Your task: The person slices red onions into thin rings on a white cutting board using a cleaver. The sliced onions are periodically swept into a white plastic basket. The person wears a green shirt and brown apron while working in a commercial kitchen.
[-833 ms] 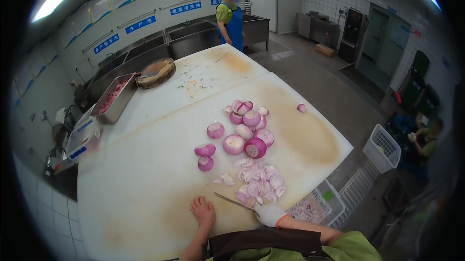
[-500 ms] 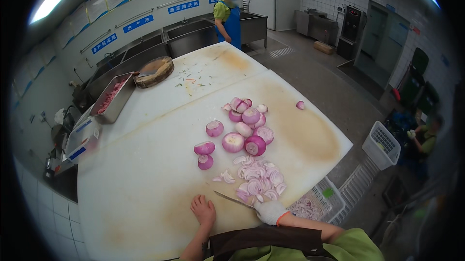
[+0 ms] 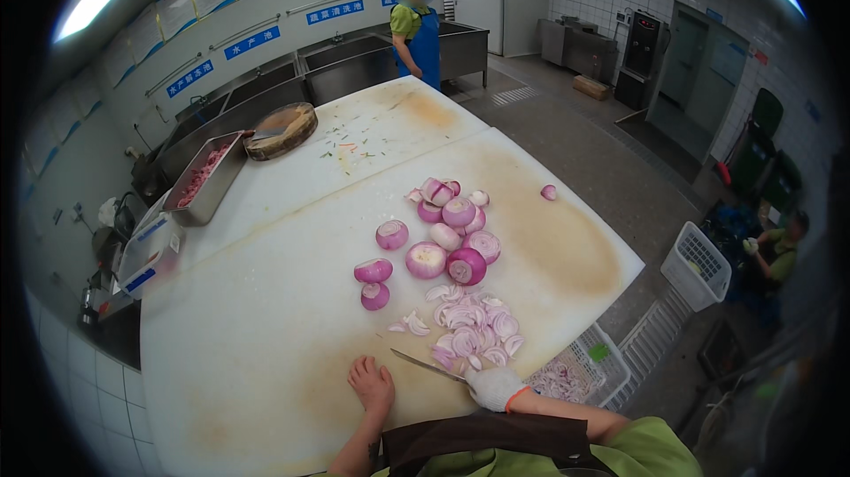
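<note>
Bare and resting on the white cutting board (image 3: 266, 326), my left hand (image 3: 371, 382) lies flat with its fingers out, touching nothing but the board. My right hand (image 3: 496, 387), in a white glove with an orange cuff, grips a knife (image 3: 428, 365) by the handle; the blade points left, low over the board. Just beyond the blade is a heap of sliced red onion (image 3: 478, 326), with a few loose slices (image 3: 413, 324) to its left. Farther off sit several peeled red onions (image 3: 450, 234) in a cluster, and a few halves (image 3: 374, 283) left of them.
A clear basket with onion slices (image 3: 567, 375) stands below the board's right edge. At the left are a metal pan of meat (image 3: 205, 178), a plastic tub (image 3: 152, 256) and a round wooden block (image 3: 281, 132). Co-workers stand by the sinks (image 3: 416, 34) and crouch at right (image 3: 779, 251).
My hands, the knife and the onions have stayed in place. The co-worker by the sinks has turned the head.
</note>
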Demonstrator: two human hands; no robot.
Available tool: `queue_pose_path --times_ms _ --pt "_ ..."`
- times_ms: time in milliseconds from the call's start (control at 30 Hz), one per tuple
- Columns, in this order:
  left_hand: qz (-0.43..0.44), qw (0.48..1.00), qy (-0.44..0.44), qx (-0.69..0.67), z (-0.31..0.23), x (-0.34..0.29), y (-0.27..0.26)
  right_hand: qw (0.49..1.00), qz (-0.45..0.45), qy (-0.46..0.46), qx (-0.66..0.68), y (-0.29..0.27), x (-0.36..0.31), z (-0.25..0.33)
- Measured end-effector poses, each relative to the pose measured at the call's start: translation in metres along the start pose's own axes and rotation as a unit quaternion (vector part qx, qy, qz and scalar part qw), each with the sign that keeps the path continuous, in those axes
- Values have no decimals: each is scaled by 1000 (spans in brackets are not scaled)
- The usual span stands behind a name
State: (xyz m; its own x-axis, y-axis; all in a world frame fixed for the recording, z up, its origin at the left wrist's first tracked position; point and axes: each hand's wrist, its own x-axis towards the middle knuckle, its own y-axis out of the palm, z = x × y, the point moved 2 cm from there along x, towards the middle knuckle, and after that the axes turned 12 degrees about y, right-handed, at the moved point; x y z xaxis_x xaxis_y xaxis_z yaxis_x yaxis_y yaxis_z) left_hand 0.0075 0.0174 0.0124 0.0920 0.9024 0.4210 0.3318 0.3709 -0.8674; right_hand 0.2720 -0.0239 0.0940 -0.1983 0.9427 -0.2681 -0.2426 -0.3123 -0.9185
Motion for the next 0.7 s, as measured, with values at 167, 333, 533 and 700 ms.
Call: queue_pose_path --times_ms 167,333,533,700 --pt "-1 1000 2 -2 0 0 0 1000 -19 -4 3 1 0 0" --pt "15 1000 -6 -11 -1 1 -1 1000 -11 -6 -2 3 1 -2" --pt "23 1000 -11 -12 0 1 -1 1000 -9 2 -5 1 -1 -1" --pt "6 1000 -2 -4 4 -1 4 1000 14 4 -14 -2 -1 2"
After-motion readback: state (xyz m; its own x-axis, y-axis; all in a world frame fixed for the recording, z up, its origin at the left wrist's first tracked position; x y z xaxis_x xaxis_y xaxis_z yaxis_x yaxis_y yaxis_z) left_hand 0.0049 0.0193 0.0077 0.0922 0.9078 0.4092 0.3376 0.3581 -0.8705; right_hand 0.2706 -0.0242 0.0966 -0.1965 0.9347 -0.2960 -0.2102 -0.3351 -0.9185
